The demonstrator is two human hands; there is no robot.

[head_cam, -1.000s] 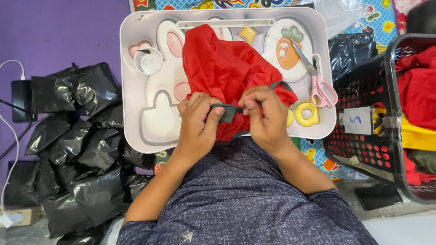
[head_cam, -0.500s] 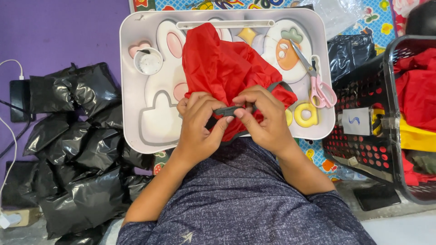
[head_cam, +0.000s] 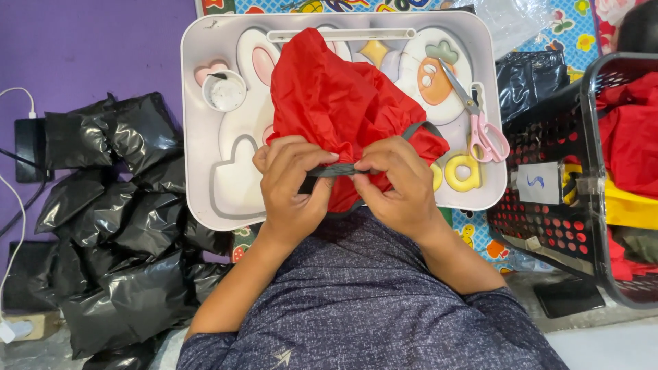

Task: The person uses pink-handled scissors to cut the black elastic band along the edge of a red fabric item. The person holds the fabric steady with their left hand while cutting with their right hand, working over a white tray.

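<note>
My left hand (head_cam: 291, 181) and my right hand (head_cam: 397, 185) are both pinched shut on the dark grey elastic trim (head_cam: 340, 170) of a crumpled red thin-fabric garment (head_cam: 336, 103), thumbs and forefingers close together and nearly meeting, with a short stretch of the trim pulled taut between them. The garment lies bunched on the white lap desk with cartoon rabbit and carrot shapes (head_cam: 205, 130), right in front of me; its near edge is under my hands and the rest is heaped toward the far side.

Judging from how things lie, the work on this piece looks to be in its middle: I have the edge found and gripped, but the cloth is not yet flat, folded or put away. Most of it is loose and wrinkled, and the grey trim curves out to the right of my right hand (head_cam: 428, 128).

The fabric looks light, slick and slightly shiny, with sharp creases, and the grey band runs along its hem.

On the desk to the right, apart from the cloth, lie pink-handled scissors (head_cam: 480, 123); at the far left of the desk sits a small round white cup (head_cam: 224, 91). On the floor to the left is a heap of black plastic bags (head_cam: 116, 226). To the right stands a black perforated plastic basket (head_cam: 548, 226) with more red cloth (head_cam: 634, 133) in it.
</note>
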